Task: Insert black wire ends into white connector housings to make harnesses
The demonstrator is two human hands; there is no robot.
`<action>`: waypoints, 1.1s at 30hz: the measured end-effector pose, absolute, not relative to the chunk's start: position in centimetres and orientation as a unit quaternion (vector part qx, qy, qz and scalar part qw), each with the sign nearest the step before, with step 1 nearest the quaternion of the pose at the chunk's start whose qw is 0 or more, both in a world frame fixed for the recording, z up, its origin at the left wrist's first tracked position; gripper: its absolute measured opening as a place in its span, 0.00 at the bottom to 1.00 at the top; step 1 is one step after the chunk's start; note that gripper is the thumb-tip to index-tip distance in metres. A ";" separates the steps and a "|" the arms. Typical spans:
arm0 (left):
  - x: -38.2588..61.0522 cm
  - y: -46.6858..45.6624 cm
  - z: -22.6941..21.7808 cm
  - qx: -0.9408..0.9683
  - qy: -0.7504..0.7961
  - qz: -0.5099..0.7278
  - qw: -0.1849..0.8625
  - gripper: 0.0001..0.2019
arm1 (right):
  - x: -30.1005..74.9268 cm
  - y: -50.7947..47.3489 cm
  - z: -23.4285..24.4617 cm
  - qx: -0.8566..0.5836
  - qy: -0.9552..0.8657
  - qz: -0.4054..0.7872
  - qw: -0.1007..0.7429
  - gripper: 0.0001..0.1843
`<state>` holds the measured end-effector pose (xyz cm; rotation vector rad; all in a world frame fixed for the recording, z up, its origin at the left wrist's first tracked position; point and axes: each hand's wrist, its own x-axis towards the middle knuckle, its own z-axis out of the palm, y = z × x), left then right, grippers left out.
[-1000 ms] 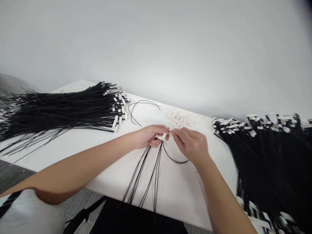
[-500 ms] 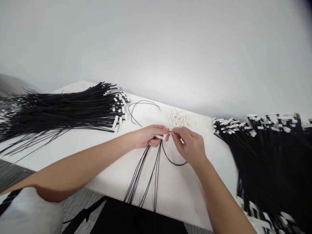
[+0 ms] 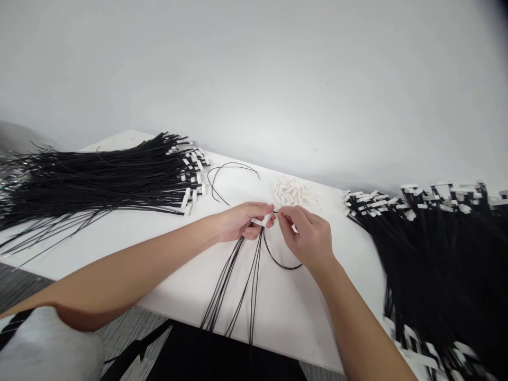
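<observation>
My left hand is closed on a small white connector, held between thumb and fingers over the table. Several thin black wires hang from below that hand toward the table's front edge. My right hand pinches the end of a black wire close to the left fingertips; the wire loops down between the hands. A short dark bit of it shows between the fingertips. Whether its tip sits inside the connector is hidden by my fingers.
A heap of loose white connectors lies behind my hands. Black wires with white ends are piled left, and more black wires lie right. One loose thin wire curls at the back. A wall rises behind the white table.
The white connector has tilted slightly in my left fingers and shows more of its face. Both hands stay almost in place, and the view has shifted a little.
</observation>
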<state>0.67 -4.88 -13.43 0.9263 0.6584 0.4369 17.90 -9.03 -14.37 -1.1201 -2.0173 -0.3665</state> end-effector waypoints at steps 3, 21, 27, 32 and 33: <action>0.5 -5.0 -13.1 0.444 0.305 0.199 0.819 0.17 | 17.9 -8.9 -14.4 -0.439 -0.788 -0.174 0.394 0.02; 0.7 -4.5 -14.0 0.270 0.342 0.345 0.832 0.15 | 17.6 -9.7 -12.8 -0.342 -0.825 -0.258 0.370 0.08; 0.6 -4.5 -13.6 0.198 0.324 0.374 0.846 0.13 | 17.2 -9.8 -13.2 -0.337 -0.849 -0.260 0.314 0.07; 0.8 -4.9 -13.0 0.161 0.297 0.377 0.863 0.11 | 17.1 -9.8 -13.6 -0.327 -0.845 -0.268 0.327 0.09; 0.9 -5.0 -13.0 0.156 0.294 0.377 0.864 0.11 | 17.0 -9.8 -13.6 -0.322 -0.847 -0.267 0.329 0.10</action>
